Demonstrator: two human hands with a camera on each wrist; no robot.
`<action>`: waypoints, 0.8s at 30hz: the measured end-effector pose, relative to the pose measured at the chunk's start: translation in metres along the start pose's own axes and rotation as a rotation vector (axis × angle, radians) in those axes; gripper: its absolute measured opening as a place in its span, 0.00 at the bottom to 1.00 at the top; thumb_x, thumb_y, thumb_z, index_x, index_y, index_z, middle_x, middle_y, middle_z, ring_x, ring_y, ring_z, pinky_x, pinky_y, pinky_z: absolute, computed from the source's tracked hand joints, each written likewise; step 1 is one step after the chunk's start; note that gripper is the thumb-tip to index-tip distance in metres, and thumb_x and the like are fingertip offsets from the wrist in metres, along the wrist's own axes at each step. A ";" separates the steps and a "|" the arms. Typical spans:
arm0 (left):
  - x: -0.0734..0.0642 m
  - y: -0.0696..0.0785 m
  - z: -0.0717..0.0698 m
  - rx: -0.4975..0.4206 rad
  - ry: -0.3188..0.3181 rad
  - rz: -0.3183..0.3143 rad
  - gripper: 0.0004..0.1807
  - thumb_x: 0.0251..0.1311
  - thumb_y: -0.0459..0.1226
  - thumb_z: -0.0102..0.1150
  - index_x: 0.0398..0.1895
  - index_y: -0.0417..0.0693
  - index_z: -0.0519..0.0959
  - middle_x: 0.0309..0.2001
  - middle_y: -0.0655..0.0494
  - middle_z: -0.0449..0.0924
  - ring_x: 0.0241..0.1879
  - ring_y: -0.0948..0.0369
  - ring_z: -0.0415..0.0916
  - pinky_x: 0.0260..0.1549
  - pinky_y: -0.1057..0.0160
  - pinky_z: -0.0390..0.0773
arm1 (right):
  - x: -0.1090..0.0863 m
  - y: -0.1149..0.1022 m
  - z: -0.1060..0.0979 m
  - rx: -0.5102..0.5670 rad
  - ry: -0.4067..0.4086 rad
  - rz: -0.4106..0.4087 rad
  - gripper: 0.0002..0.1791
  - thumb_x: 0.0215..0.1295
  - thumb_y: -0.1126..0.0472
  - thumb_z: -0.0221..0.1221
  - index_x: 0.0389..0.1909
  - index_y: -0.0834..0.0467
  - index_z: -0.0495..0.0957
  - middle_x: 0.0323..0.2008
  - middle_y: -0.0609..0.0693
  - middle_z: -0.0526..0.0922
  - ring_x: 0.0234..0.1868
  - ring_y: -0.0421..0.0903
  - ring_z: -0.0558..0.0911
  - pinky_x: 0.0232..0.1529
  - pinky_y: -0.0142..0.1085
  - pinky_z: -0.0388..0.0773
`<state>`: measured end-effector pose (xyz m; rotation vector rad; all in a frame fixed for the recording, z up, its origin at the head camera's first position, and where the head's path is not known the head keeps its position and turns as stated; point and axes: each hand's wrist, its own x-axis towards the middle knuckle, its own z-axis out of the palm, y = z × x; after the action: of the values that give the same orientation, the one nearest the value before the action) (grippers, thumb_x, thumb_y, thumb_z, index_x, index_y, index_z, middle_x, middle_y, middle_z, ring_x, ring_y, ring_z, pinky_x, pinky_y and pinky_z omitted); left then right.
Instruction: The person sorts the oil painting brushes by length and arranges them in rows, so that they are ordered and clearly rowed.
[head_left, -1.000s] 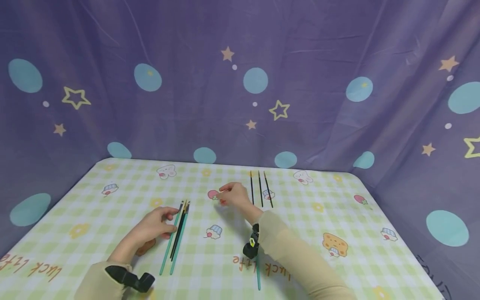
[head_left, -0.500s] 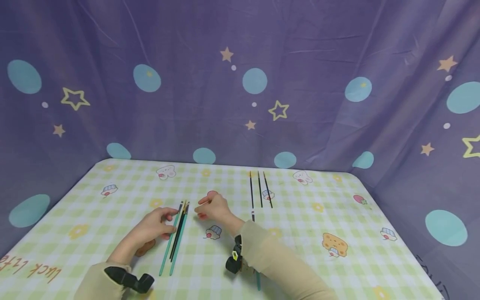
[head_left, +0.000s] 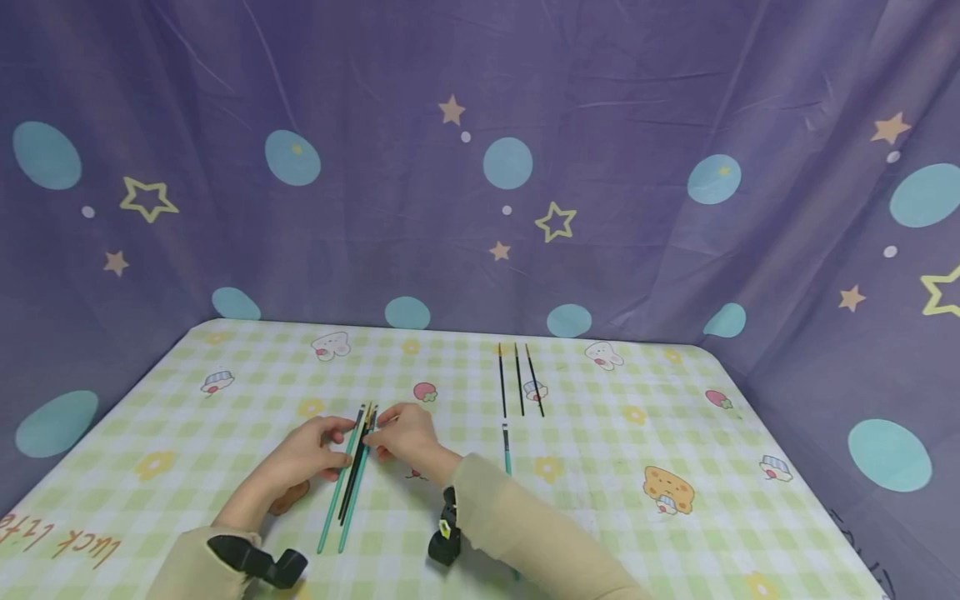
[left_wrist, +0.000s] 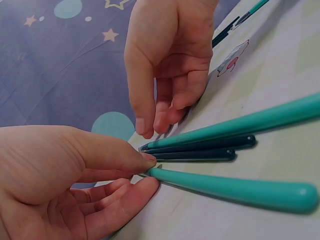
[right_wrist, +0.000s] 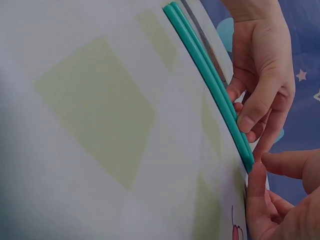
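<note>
In the head view, two teal paintbrushes and two black ones lie close together on the tablecloth. My left hand [head_left: 307,450] pinches the left teal paintbrush [left_wrist: 225,187] near its bristle end, between thumb and fingers. Just across the bundle is my right hand [head_left: 407,433], its fingertips right at the bristle end of the right teal paintbrush [left_wrist: 240,122]. In the left wrist view, that hand's thumb and fingers are spread slightly above this brush. Between the teal handles lie the black paintbrushes [left_wrist: 200,156].
Three thin black paintbrushes, the middle one [head_left: 519,379] among them, lie in a row toward the back. Nearer me, another teal paintbrush [head_left: 507,450] is partly hidden by the right sleeve [head_left: 525,517]. A purple curtain [head_left: 480,167] hangs behind the checked tablecloth [head_left: 600,433].
My right hand has moved left and toward me, from near the printed strawberry to the brush bundle. The teal brush at right shows more of its bristle end. The left hand stays put.
</note>
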<state>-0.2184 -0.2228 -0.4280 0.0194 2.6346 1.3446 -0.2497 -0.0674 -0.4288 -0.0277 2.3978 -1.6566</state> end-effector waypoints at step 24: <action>0.000 0.001 0.000 -0.005 -0.002 0.003 0.31 0.48 0.29 0.59 0.60 0.34 0.65 0.39 0.45 0.65 0.23 0.59 0.74 0.22 0.63 0.79 | -0.005 -0.003 -0.003 -0.237 -0.045 -0.050 0.22 0.40 0.61 0.71 0.40 0.55 0.78 0.10 0.48 0.77 0.12 0.41 0.74 0.21 0.27 0.71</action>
<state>-0.2180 -0.2219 -0.4274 0.0239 2.6301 1.3512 -0.2461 -0.0651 -0.4239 -0.1635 2.5642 -1.3659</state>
